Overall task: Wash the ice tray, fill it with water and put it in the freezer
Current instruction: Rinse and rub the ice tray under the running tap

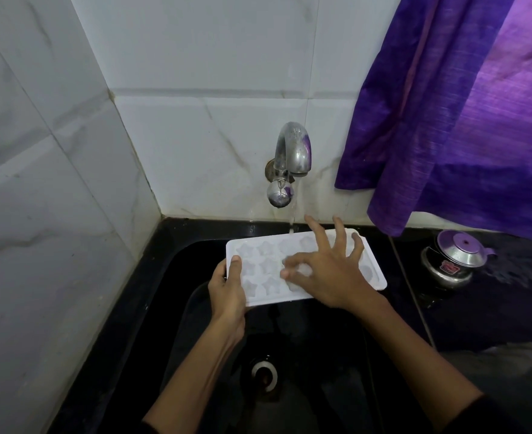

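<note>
A white ice tray (267, 270) with star-shaped cups is held level over the black sink (164, 308). My left hand (227, 292) grips its left edge, thumb on top and fingers underneath. My right hand (324, 270) lies over the middle of the tray, thumb and forefinger rubbing inside a cup while the other fingers spread upward. Water runs from the steel tap (291, 151) on the wall onto the tray's far edge.
The sink drain (264, 375) sits below the tray. A purple curtain (462, 104) hangs at the right. A small steel pot with a lid (452, 261) stands on the black counter to the right. White tiled walls close in the left and back.
</note>
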A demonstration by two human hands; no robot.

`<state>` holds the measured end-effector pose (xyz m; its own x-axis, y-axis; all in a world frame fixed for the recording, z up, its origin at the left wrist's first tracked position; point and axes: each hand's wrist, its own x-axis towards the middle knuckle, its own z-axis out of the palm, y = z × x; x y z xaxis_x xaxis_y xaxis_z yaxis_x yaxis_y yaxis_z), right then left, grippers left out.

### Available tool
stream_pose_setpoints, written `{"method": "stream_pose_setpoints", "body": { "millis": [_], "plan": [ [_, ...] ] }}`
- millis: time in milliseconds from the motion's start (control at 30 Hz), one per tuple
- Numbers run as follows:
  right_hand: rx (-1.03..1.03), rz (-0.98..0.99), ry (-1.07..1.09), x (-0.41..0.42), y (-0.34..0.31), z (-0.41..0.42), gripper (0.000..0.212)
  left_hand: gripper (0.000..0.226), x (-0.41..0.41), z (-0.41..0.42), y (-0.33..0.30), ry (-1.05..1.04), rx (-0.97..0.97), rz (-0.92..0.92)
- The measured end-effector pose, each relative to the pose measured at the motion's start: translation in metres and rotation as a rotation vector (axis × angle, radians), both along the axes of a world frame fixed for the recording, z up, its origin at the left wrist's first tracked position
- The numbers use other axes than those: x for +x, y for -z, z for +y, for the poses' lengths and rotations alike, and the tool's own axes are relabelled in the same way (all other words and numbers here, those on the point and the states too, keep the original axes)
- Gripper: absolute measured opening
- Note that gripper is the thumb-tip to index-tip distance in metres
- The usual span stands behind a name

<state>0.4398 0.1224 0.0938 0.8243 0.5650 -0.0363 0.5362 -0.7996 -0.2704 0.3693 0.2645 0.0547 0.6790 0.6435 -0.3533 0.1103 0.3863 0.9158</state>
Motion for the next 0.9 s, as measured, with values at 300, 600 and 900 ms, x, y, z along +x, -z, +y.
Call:
{"method": "stream_pose_setpoints", "body": {
  "millis": [300, 600, 900],
  "plan": [
    [-0.115, -0.219, -0.045, -0.007, 0.000, -0.002, 0.096, 0.030, 0.000, -0.002, 0.004, -0.001, 0.001, -0.004],
    [-0.106, -0.231, -0.067, 0.000, 0.008, 0.001, 0.093, 0.024, 0.005, 0.001, 0.006, -0.040, -0.009, -0.014],
    [-0.088, -0.251, -0.087, 0.011, 0.005, 0.010, 0.093, 0.026, 0.015, 0.009, 0.006, -0.063, 0.008, -0.020]
  ]
}}
